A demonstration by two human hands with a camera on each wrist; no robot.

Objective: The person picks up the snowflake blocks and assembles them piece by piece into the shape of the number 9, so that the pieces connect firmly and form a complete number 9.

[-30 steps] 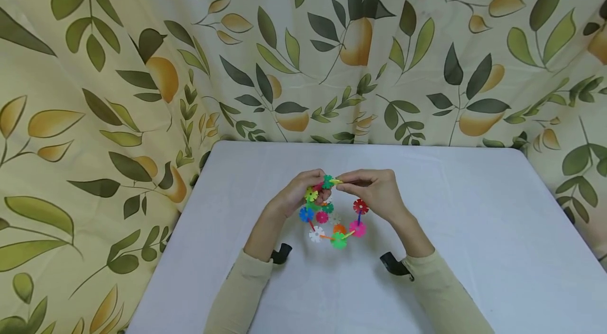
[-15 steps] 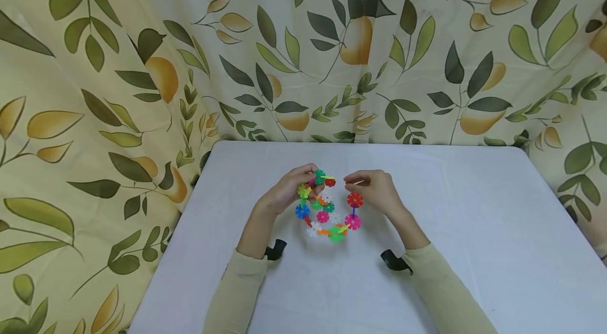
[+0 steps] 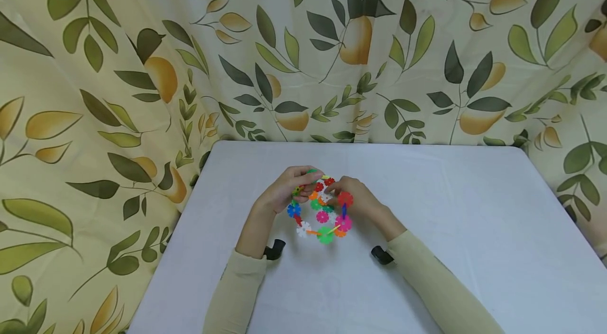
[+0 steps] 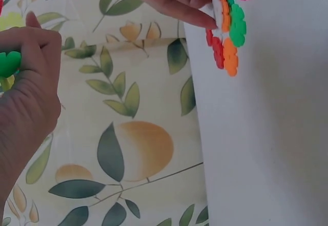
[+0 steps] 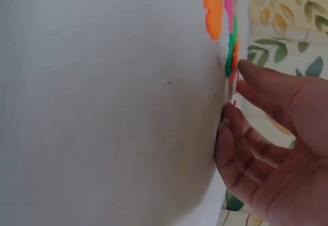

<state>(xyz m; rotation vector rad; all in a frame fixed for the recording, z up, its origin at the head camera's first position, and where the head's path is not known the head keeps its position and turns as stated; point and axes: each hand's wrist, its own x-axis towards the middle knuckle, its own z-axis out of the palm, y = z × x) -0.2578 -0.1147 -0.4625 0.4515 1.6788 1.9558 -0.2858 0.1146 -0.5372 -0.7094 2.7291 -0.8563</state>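
Head view: in the centre, your left hand (image 3: 290,186) pinched a loop of plastic flowers (image 3: 325,235) over the table (image 3: 474,249); your right hand (image 3: 358,195) was above loose flowers (image 3: 322,216) framed by it. Left wrist view: at the top, its fingertips (image 4: 205,19) appeared to touch them. Right wrist view: those fingertips stood narrowly apart, nothing plainly held. Lifting one piece, loop steady, seemed wisest.

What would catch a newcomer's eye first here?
Probably the curved chain of bright flower-shaped pieces near the middle of the head view, held by the person's left grip over the white table. Next, the other colourful pieces seen within its curve, near the right grip. Then the cloth behind, boldly printed with leaves and fruit.
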